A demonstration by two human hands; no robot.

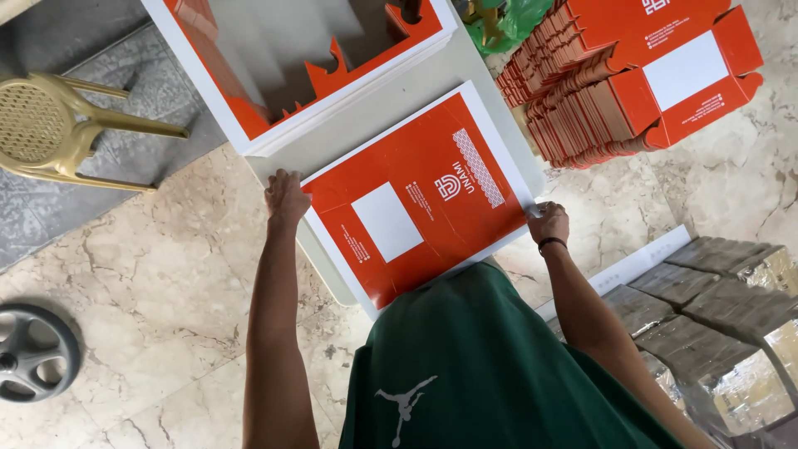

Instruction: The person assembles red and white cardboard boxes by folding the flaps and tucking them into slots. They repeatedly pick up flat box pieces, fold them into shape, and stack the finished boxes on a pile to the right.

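Observation:
An orange printed cardboard sheet point(420, 199) with a white border and a white square patch lies flat on a pale table point(391, 108). My left hand point(285, 198) grips the sheet's left corner. My right hand point(549, 221), with a dark band at the wrist, pinches the sheet's right corner. Both arms reach out from a dark green shirt. Behind the sheet on the table rests a stack of white-edged orange sheets point(274, 125) with cut-out shapes.
A tall pile of folded orange box blanks point(632, 75) stands on the marble floor at the right. Wrapped grey bundles point(715, 324) lie at lower right. A yellow plastic chair point(58, 125) is at left, a grey wheel point(33, 353) at lower left.

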